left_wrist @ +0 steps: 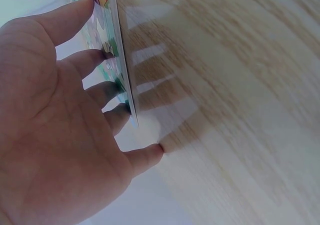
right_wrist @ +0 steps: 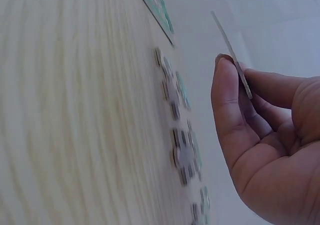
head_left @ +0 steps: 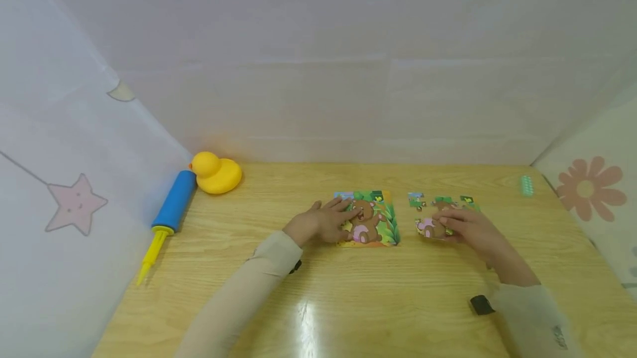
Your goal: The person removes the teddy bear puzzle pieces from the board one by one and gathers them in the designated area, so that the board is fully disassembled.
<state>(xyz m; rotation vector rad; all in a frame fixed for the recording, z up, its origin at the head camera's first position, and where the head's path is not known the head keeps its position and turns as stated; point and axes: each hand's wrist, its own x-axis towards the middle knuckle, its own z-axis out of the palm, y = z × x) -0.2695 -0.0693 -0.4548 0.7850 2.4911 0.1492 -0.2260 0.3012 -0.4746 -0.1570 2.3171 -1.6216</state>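
My left hand (head_left: pixel 325 224) lies with fingers spread over the left part of a bear picture board (head_left: pixel 370 219). In the left wrist view, several fingertips touch the board's face (left_wrist: pixel 107 27), while one finger rests on the wood beside its edge. My right hand (head_left: pixel 470 231) pinches a jigsaw puzzle piece (head_left: pixel 432 228) with pink and brown print. Seen from the right wrist, that thin piece (right_wrist: pixel 231 47) is edge-on between thumb and finger, raised off the table. Loose puzzle pieces (head_left: pixel 417 200) lie by the right hand, some partly hidden under it.
A yellow rubber duck (head_left: pixel 219 174) sits at the back left, next to a blue and yellow hand pump (head_left: pixel 174 200). Near the back right corner lies a small green object (head_left: pixel 527 186). Pale cloth walls (head_left: pixel 298 98) border the wooden table (head_left: pixel 378 302).
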